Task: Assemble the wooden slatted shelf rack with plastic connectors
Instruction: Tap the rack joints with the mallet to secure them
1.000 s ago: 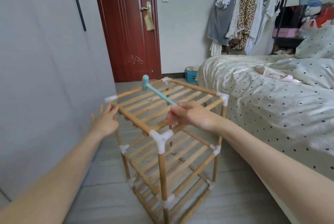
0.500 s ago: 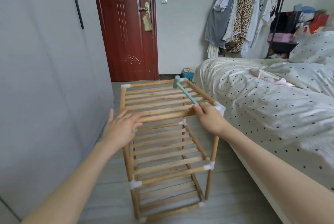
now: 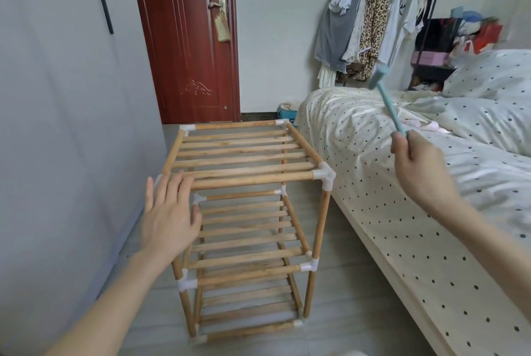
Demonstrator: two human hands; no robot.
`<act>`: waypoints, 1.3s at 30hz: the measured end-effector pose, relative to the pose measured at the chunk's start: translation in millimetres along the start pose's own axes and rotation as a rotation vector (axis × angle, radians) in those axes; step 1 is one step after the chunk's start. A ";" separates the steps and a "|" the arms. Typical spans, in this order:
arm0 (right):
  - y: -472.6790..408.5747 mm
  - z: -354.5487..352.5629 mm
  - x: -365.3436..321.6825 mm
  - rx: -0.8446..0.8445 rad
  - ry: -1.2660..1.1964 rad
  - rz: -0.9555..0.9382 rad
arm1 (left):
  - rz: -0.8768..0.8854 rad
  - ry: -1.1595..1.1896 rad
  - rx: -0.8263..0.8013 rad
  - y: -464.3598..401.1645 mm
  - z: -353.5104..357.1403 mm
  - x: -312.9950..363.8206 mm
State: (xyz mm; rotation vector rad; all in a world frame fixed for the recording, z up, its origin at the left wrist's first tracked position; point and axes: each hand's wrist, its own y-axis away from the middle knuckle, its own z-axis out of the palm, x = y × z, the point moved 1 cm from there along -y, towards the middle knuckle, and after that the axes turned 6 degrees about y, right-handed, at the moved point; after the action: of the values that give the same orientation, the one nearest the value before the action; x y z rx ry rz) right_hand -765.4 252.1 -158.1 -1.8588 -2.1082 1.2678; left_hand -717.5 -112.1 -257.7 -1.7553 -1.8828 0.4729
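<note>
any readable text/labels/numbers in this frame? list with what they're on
None readable.
Tag hanging from the door handle: too blurred to tell whether it is printed.
Boxes and bags on the far shelf: any print too small and blurred.
Shelf rack, mallet: no markings visible.

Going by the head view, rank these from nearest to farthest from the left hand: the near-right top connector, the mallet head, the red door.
From the left hand, at the rack's near-left top corner:
1. Near-right top connector, across the front rail to the right.
2. Mallet head, raised over the bed, far right.
3. Red door, at the room's back wall.
</note>
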 end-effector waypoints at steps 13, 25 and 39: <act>32.6 42.1 15.8 -0.458 -0.059 0.150 | -0.034 -0.018 -0.003 -0.6 0.4 6.1; 28.8 32.1 11.8 0.014 -0.222 0.161 | -0.025 -0.028 0.005 -0.6 2.1 3.0; 27.8 21.4 23.5 -0.275 -0.005 0.143 | -0.019 -0.061 -0.037 -0.6 1.1 1.4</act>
State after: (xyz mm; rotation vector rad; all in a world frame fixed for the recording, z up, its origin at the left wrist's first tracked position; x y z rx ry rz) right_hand -761.0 259.0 -199.6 -2.1502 -2.2889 1.0506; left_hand -718.7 -110.6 -258.0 -1.7634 -1.9599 0.4926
